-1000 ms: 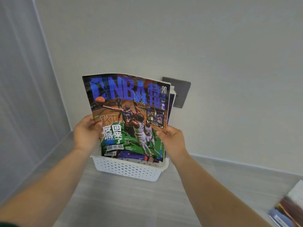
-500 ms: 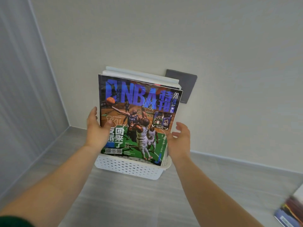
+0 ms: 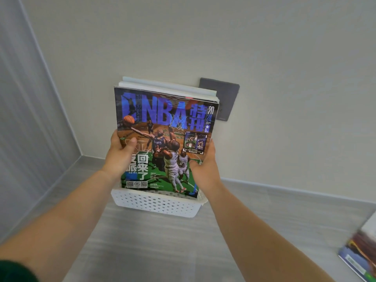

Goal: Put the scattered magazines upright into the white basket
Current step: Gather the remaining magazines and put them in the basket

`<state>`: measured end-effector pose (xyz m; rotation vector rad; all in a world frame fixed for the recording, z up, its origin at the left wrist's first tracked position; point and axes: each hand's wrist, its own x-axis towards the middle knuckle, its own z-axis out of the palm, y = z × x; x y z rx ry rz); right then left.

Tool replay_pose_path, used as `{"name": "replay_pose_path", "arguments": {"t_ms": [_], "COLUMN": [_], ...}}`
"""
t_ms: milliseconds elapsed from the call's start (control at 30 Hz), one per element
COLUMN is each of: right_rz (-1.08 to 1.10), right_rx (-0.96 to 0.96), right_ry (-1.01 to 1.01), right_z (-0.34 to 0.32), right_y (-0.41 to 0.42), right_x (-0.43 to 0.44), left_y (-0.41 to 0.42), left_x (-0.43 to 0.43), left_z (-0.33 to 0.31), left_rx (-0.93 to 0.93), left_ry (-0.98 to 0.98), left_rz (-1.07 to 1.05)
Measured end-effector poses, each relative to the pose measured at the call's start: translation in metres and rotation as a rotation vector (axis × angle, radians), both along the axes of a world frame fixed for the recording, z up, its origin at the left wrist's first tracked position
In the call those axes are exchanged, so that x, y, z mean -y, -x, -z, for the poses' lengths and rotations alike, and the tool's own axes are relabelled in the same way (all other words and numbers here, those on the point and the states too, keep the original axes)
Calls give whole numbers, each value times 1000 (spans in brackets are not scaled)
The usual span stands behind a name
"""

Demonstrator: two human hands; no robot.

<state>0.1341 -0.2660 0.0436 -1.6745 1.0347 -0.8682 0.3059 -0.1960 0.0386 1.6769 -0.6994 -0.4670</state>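
A white perforated basket (image 3: 154,204) stands on the grey floor against the wall. Several magazines stand upright in it; the front one is a basketball magazine (image 3: 168,119) with a blue NBA title. White page edges of the others (image 3: 162,85) show behind its top. My left hand (image 3: 122,157) grips the stack's left edge, thumb on the front cover. My right hand (image 3: 205,163) clasps the right edge, its fingers hidden behind the stack.
A dark grey wall plate (image 3: 225,98) sits behind the stack's top right corner. More magazines (image 3: 362,253) lie blurred on the floor at the far right edge. A room corner runs along the left, with a pale curtain-like surface.
The front magazine has dropped into the basket and squared up with the others. My hands opened for a moment, then closed on the stack's two side edges.
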Motion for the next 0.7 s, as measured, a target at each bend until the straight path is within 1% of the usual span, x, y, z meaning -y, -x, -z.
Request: {"name": "replay_pose_path", "arguments": {"t_ms": [133, 167, 233, 367, 467, 567, 700], "right_rz": [6, 13, 59, 245, 305, 345, 476], "right_rx": [-112, -128, -144, -141, -182, -311, -541], "right_ry": [-59, -60, -22, -22, 0, 40, 101], "right_z": [0, 1, 5, 13, 22, 30, 43], "right_y": [22, 35, 67, 149, 216, 295, 419], "right_x": [-9, -13, -20, -37, -51, -60, -71], "left_y": [28, 39, 67, 158, 237, 304, 383], "left_x": [-16, -22, -36, -53, -62, -68, -69], "left_z": [-12, -15, -19, -26, -24, -9, 21], "left_rx": [233, 301, 402, 371, 324, 261, 224], "left_ry": [0, -1, -15, -23, 5, -9, -176], "left_rz": [-170, -190, -145, 53, 265, 412, 519]}}
